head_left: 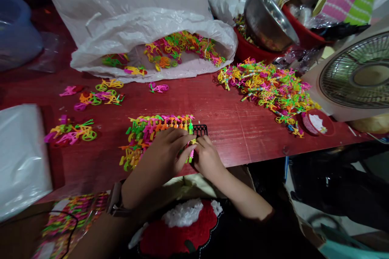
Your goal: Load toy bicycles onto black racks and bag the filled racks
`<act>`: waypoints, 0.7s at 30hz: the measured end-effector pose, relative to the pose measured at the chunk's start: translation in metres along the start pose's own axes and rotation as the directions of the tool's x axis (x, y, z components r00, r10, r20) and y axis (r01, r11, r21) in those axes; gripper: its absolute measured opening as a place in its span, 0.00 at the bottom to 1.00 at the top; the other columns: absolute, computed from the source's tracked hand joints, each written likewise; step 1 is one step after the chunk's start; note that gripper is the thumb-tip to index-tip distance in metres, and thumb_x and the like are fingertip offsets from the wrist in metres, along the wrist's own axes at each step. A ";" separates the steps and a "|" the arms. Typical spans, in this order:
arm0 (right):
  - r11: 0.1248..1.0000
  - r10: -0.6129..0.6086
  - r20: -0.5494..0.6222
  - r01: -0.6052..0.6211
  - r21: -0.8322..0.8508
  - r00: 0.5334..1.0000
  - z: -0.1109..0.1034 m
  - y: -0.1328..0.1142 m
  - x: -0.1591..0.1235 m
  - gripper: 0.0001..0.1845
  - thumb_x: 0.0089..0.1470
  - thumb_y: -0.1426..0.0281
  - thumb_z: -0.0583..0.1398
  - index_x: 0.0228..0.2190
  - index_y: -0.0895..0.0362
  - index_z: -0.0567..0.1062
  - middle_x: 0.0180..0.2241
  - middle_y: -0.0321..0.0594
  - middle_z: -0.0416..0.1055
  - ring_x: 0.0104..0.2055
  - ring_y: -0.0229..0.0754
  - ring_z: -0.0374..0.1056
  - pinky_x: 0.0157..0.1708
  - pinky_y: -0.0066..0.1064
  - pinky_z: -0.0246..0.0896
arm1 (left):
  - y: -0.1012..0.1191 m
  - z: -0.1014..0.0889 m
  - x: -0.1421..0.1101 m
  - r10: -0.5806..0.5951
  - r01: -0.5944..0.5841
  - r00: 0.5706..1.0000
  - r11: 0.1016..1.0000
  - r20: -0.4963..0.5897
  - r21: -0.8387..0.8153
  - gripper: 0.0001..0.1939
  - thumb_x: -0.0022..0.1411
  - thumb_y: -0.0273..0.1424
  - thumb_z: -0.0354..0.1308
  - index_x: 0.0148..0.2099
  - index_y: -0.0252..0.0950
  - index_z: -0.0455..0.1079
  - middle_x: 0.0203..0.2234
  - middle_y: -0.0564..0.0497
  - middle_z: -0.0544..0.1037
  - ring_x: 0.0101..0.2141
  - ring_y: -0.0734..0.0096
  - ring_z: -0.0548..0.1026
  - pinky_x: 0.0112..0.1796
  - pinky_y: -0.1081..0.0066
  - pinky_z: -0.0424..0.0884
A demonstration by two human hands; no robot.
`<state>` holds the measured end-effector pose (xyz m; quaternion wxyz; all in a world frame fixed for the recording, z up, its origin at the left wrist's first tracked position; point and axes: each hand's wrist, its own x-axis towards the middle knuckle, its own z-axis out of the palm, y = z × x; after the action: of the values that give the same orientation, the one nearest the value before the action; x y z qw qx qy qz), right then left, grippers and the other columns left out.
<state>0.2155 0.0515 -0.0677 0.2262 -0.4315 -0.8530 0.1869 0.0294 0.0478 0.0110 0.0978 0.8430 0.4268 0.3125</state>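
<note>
Rows of small bright plastic toy pieces (152, 125) stand packed in a black plastic rack (200, 129), whose right end shows bare slots. My left hand (165, 149), with a band on its wrist, reaches across the rows. Its thumb and forefinger close on a small yellow-green toy piece (193, 141) at the rack's right side. My right hand (208, 158) is beside it, fingers bent and fingertips meeting the same piece by the black rack. The hands hide part of the rows and the rack's near edge.
Loose toy pieces lie in small groups (101, 96) at left and a large heap (267, 89) at right. Behind is an open white plastic bag (127, 28) holding more. A fan (361, 73), a small red basket (313, 123), a metal bowl (267, 16) and a folded white bag (24, 153) surround the workspace.
</note>
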 end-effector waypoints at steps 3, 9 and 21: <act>0.995 0.010 -0.019 -0.008 0.098 1.000 0.000 0.001 -0.001 0.12 0.55 0.83 0.59 0.38 0.57 0.77 0.39 0.48 0.73 0.45 0.51 0.65 0.45 0.43 0.69 | -0.001 0.006 0.000 0.060 -0.059 0.998 0.998 -0.029 0.036 0.09 0.72 0.26 0.54 0.52 0.35 0.71 0.40 0.45 0.78 0.41 0.60 0.75 0.43 0.59 0.73; 0.957 0.208 -0.262 -0.140 0.255 0.942 -0.064 0.054 -0.023 0.11 0.65 0.69 0.60 0.47 0.53 0.78 0.47 0.45 0.77 0.50 0.46 0.72 0.53 0.41 0.67 | -0.001 0.008 -0.001 0.031 -0.031 0.999 0.999 -0.021 0.016 0.09 0.73 0.28 0.53 0.47 0.39 0.74 0.37 0.47 0.79 0.37 0.62 0.75 0.40 0.60 0.71; 0.320 0.657 -0.687 -0.940 -0.117 0.310 -0.197 0.211 -0.103 0.22 0.65 0.63 0.55 0.55 0.58 0.79 0.57 0.60 0.68 0.58 0.63 0.59 0.54 0.55 0.57 | 0.005 0.017 0.003 -0.069 0.058 0.995 0.989 0.075 0.138 0.15 0.73 0.30 0.50 0.35 0.39 0.75 0.30 0.47 0.75 0.34 0.59 0.71 0.39 0.57 0.67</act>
<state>0.5156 0.1091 -0.0362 0.1943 -0.8849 -0.4159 -0.0785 0.0443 0.0488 0.0008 0.0670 0.8454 0.4695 0.2456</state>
